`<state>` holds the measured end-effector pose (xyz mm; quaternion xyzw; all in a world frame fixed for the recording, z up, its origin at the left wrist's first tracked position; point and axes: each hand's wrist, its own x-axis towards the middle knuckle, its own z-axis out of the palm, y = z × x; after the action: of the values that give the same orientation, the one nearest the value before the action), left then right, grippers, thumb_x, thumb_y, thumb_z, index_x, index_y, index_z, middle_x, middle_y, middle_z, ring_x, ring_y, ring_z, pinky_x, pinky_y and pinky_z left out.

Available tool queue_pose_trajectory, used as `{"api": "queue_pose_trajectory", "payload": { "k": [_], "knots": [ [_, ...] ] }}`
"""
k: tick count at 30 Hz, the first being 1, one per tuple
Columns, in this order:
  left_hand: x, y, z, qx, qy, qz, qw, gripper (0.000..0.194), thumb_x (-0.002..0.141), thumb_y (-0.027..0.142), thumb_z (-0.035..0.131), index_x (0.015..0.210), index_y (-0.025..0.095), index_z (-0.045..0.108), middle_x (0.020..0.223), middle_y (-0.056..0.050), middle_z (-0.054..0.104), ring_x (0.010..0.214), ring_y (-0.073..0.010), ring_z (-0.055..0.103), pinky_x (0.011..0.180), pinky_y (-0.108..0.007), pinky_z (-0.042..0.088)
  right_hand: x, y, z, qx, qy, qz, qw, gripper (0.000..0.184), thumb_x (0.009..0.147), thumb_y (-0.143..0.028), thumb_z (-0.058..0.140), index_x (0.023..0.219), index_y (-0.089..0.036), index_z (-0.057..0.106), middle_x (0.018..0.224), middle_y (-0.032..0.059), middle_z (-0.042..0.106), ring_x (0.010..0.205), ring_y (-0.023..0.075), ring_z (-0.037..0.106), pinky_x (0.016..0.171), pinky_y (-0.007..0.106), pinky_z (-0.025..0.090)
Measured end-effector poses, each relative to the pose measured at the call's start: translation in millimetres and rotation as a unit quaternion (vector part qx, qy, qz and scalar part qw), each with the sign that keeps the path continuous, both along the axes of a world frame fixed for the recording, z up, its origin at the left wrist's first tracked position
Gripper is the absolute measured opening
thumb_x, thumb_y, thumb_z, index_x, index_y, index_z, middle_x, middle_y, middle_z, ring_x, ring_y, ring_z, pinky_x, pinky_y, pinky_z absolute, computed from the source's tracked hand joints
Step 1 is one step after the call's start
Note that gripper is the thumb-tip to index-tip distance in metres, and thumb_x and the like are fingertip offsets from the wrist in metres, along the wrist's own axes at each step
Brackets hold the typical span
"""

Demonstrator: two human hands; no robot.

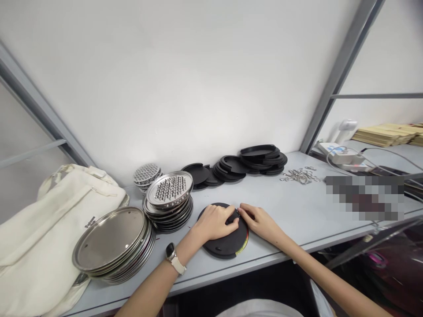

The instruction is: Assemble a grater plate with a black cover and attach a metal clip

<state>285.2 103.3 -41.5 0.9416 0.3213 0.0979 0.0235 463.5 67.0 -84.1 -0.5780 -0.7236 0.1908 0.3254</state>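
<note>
A black round disc (228, 246) lies flat near the front edge of the table, with a strip of yellow and red showing along its right rim. My left hand (216, 223), wearing a watch at the wrist, rests on top of the disc with fingers curled and grips it. At the disc's upper right edge, my right hand (259, 223) is closed in a pinch. A small glint of metal shows at its fingertips; its exact shape is too small to tell.
Black discs (233, 165) line the wall, beside a heap of metal clasps (300, 175). Left of me stand perforated metal discs (170, 189), a stack of round metal plates (112, 237) and a cream bag (42, 229). Boards (386, 133) and a cabled device (340, 152) sit right.
</note>
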Motion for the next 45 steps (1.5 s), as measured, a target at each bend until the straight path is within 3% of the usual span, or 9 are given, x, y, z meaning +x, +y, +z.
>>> {"api": "queue_pose_trajectory", "payload": {
  "k": [8, 25, 45],
  "knots": [
    [0, 1, -1.3, -0.002, -0.011, -0.006, 1.0, 0.022, 0.087, 0.039, 0.044, 0.094, 0.021, 0.054, 0.073, -0.001, 0.065, 0.068, -0.0192, 0.062, 0.06, -0.027, 0.038, 3, 0, 2.0, -0.002, -0.004, 0.021, 1.0, 0.031, 0.093, -0.033, 0.033, 0.065, -0.021, 0.037, 0.056, -0.0041, 0.044, 0.053, 0.0136, 0.046, 0.054, 0.024, 0.029],
    [0, 8, -7.3, -0.013, -0.053, 0.005, 0.999, 0.022, 0.082, 0.041, 0.051, 0.073, 0.021, 0.05, 0.062, 0.003, 0.058, 0.057, -0.0125, 0.052, 0.052, -0.026, 0.025, 3, -3, 3.5, -0.01, -0.028, 0.029, 0.999, 0.031, 0.096, -0.034, 0.03, 0.07, -0.021, 0.043, 0.061, -0.0011, 0.053, 0.057, 0.0153, 0.052, 0.057, 0.025, 0.031],
    [1, 11, -9.3, -0.044, -0.084, 0.017, 0.995, 0.022, 0.078, 0.04, 0.055, 0.07, 0.021, 0.049, 0.059, 0.005, 0.053, 0.053, -0.0107, 0.047, 0.052, -0.025, 0.024, 1, -3, -2.2, 0.011, -0.066, 0.014, 0.998, 0.029, 0.096, -0.032, 0.028, 0.072, -0.022, 0.04, 0.059, -0.0016, 0.05, 0.053, 0.0149, 0.051, 0.055, 0.024, 0.029]
  ]
}}
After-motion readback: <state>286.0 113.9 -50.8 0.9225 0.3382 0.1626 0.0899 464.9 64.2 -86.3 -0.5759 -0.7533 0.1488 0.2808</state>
